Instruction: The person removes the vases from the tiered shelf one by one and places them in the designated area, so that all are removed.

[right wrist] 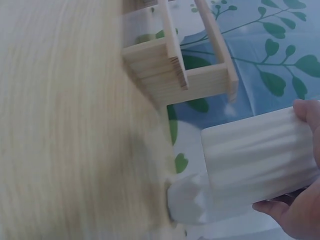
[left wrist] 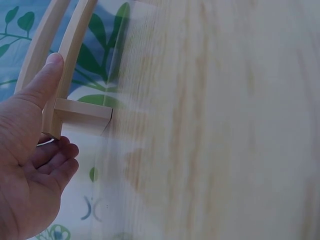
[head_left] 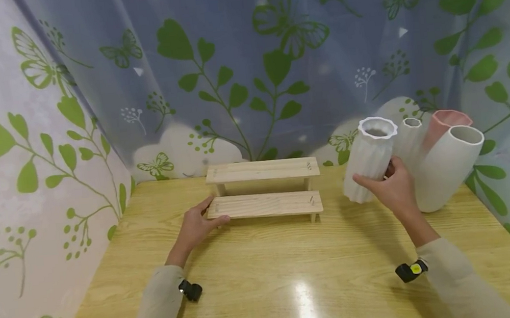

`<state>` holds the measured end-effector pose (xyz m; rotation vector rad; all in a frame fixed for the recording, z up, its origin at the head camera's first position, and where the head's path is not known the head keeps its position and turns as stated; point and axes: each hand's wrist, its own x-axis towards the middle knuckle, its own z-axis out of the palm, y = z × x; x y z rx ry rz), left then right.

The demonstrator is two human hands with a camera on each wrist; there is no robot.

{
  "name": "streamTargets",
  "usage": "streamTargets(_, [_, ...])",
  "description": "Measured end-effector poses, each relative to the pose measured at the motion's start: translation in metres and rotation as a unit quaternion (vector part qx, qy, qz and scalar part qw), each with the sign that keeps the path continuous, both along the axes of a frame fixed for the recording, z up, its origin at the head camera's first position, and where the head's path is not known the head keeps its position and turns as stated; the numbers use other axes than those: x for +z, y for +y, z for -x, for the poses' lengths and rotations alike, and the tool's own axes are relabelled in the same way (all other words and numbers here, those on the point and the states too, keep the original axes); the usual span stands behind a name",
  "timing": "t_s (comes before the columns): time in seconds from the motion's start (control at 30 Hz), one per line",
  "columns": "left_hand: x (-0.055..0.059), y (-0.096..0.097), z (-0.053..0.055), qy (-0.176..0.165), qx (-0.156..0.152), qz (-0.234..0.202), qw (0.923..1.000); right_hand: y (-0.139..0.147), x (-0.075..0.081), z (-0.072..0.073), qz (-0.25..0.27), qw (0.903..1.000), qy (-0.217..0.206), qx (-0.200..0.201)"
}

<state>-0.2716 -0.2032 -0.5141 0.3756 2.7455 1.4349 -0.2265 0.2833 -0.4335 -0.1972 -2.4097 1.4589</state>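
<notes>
A two-step wooden stand (head_left: 264, 205) stands at the back of the table. My left hand (head_left: 197, 227) grips the left end of its lower step; in the left wrist view the thumb lies on the board (left wrist: 75, 55) and the fingers curl below its end. In my right hand (head_left: 397, 191) is a white fluted vase (head_left: 368, 161) with a scalloped rim, held round its side and tilted slightly. The right wrist view shows the vase's base (right wrist: 207, 165) raised off the table, to the right of the stand. Part of the vase's right side is hidden behind the fingers.
Right of the held vase stand a smooth white vase (head_left: 450, 171), a pink vase (head_left: 441, 128) and a narrow-necked white vase (head_left: 412, 139), close together. A patterned curtain (head_left: 235, 53) hangs behind and beside the wood-grain table (head_left: 257, 281).
</notes>
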Motion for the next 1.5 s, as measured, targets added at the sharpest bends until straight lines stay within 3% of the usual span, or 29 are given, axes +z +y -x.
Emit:
streamTargets(0.47, [0.003, 0.001, 0.0, 0.001, -0.004, 0.0, 1.0, 0.017, -0.022, -0.003, -0.001, 0.9997, -0.014, -0.022])
streamTargets(1.5, [0.001, 0.001, 0.0, -0.006, 0.003, 0.002, 1.0, 0.037, -0.044, -0.002, 0.004, 0.9968, -0.037, -0.071])
